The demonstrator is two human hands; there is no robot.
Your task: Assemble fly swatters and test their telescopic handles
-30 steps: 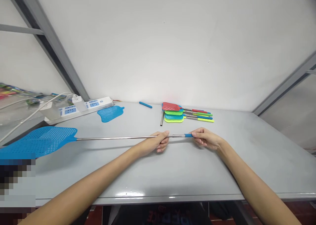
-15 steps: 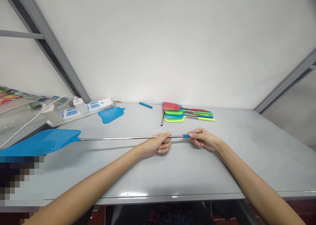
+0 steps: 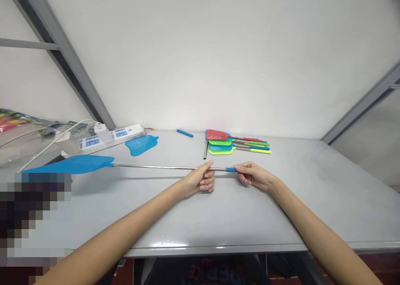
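Note:
A blue fly swatter (image 3: 90,163) with a long thin metal rod is held level above the table, its perforated head pointing left. My left hand (image 3: 200,180) is closed around the rod near the handle end. My right hand (image 3: 253,176) pinches the blue handle grip (image 3: 231,169), part of which is hidden by the fingers. Behind my hands lies a stack of fly swatters (image 3: 220,142) in red, green, blue and yellow, heads to the left. A short metal tube (image 3: 205,151) sticks out beside the stack.
A loose blue swatter head (image 3: 142,145) lies at the back left, by a white power strip (image 3: 125,131) with plugged-in chargers. One blue grip (image 3: 184,133) rests near the wall. Clear plastic packaging (image 3: 21,139) is at far left. A pixelated area covers the lower left.
The held swatter has shifted slightly right, and its head has risen and turned more edge-on. Both hands keep their hold and have moved only a little.

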